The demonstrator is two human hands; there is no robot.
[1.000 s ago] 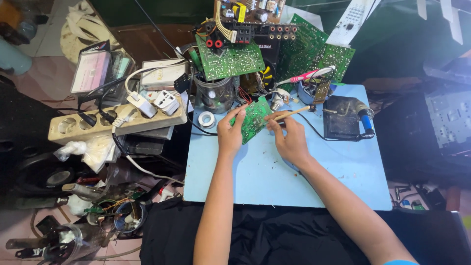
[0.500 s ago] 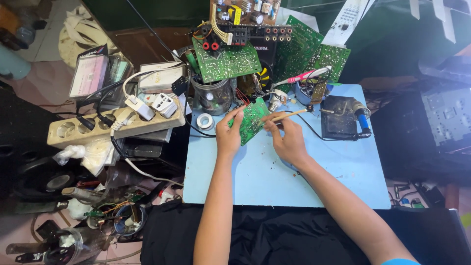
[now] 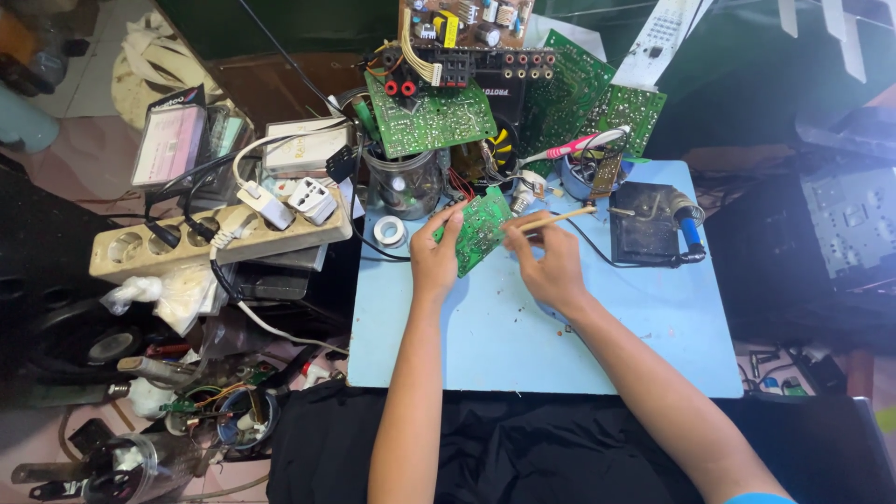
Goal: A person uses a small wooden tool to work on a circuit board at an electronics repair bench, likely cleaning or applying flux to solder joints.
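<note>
Head view, looking down on a light blue worktop (image 3: 523, 345).

Left hand (image 3: 437, 254) near the worktop's back edge, grip closed on a small green circuit board (image 3: 483, 230), thumb and fingers pinching its left edge. Board tilted, raised just above the blue surface, between the two hands.

Right hand (image 3: 549, 264) just beside the board on its right, grip closed around a thin wooden stick (image 3: 560, 217), pencil-fashion. Stick angled up to the right, near end at the board's right edge; contact too small to tell.

Behind the hands: glass jar (image 3: 403, 182) with a larger green board (image 3: 431, 117) leaning over it, more green boards (image 3: 583, 93) stacked further back with red and white sockets. Small roll of solder wire (image 3: 389, 230) on the worktop just left of the left hand. Pink-handled toothbrush (image 3: 571, 147) sticking out of a round pot behind the right hand. Black soldering stand (image 3: 644, 224) to the right, blue-handled iron (image 3: 689, 227) resting along its side, black cord trailing toward the hands.

Left of the worktop: beige power strip (image 3: 219, 245) with white adapters plugged in, tangled cables and loose parts below it. Black cloth (image 3: 523, 448) under both forearms at the front edge.
</note>
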